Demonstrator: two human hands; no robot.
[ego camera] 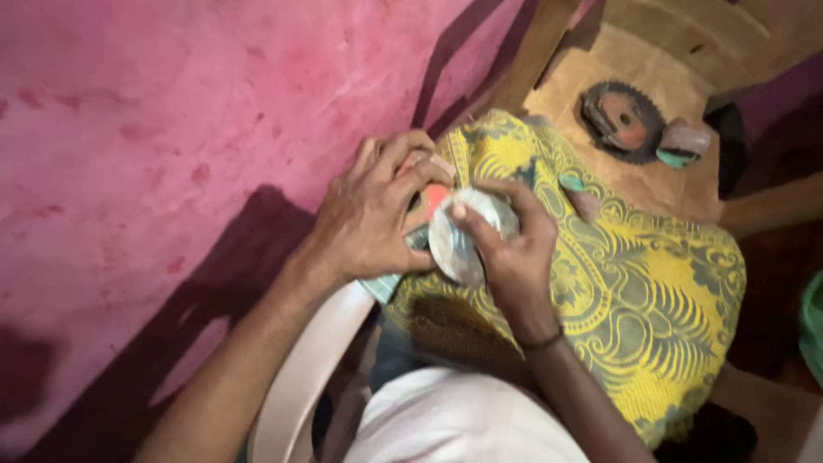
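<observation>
My left hand (377, 214) is closed around a small object with a red and pale surface (435, 197), of which little shows. My right hand (514, 244) grips a round, greyish-white disc-like piece (459, 244) pressed against that object. Both hands meet over a yellow and grey patterned cloth (634, 291) that covers my lap. A dark band circles my right wrist.
A pink wall (171, 129) fills the left. A pale plastic chair arm (313, 360) runs under my left forearm. On a brown board (660, 184) at the upper right lie a dark toothed sprocket (624, 120) and a small pink and green block (683, 141).
</observation>
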